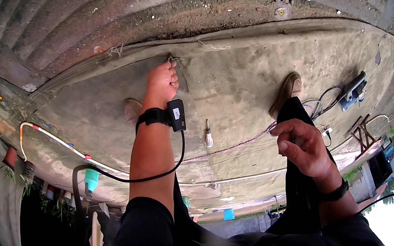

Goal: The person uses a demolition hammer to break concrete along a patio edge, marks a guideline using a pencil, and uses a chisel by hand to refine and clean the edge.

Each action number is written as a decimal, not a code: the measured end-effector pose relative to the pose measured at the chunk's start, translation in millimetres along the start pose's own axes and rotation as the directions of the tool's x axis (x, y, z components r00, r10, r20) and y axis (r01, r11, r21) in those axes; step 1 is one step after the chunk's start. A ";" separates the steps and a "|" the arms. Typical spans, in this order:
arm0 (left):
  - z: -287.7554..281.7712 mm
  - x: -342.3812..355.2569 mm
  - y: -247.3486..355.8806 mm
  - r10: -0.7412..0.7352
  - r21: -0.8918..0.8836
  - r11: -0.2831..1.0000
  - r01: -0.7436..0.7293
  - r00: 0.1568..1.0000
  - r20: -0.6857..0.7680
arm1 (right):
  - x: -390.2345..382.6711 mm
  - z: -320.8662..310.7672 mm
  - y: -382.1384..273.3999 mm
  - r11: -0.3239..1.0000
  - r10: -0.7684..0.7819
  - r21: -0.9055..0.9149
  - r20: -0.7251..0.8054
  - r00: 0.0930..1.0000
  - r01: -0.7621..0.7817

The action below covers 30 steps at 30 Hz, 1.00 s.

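Note:
My left hand is closed at the far hem of a large grey-green cloth sheet, its thumb and fingers pinched at a seam where two pieces meet. What lies inside the pinch is too small to tell apart from the cloth. Over my right leg hovers my right hand, palm partly turned up, fingers loosely curled and apart from the thumb; nothing shows in it. A screwdriver with a pale and red handle lies on the sheet between my feet. Loose pale string rests along the hem.
Ridged, dirty sheeting stretches beyond the hem. To the right are a grey power tool with a black cord and a white socket block. A red-blue braided cord and a white hose cross the sheet.

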<state>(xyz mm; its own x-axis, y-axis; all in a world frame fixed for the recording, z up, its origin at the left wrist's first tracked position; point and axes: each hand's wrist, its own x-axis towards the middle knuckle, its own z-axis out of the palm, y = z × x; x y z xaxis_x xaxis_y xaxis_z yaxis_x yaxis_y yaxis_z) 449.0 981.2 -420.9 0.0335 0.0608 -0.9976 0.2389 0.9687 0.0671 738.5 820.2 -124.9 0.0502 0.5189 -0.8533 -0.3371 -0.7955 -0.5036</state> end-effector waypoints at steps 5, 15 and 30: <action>24.2 -8.4 5.5 0.485 0.824 0.552 -0.130 0.854 -0.190 | 2.4 0.8 -0.6 1.000 -0.007 -0.008 0.026 1.000 0.008; 13.9 -19.9 15.1 0.483 0.944 0.317 -0.090 0.872 -0.079 | 4.9 6.4 3.9 0.999 -0.035 -0.023 0.029 0.999 0.035; 5.1 -32.9 6.6 0.299 0.745 0.663 -0.076 0.939 -0.171 | 4.7 11.5 17.9 1.000 0.006 -0.005 0.013 1.000 -0.006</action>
<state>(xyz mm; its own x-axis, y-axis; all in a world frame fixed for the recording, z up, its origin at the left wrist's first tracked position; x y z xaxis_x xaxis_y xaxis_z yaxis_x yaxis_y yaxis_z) 454.4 984.3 -387.5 -0.0629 0.3879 -0.9195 0.8785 0.4588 0.1335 721.9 812.0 -136.4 0.0358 0.5185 -0.8544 -0.3325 -0.8000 -0.4994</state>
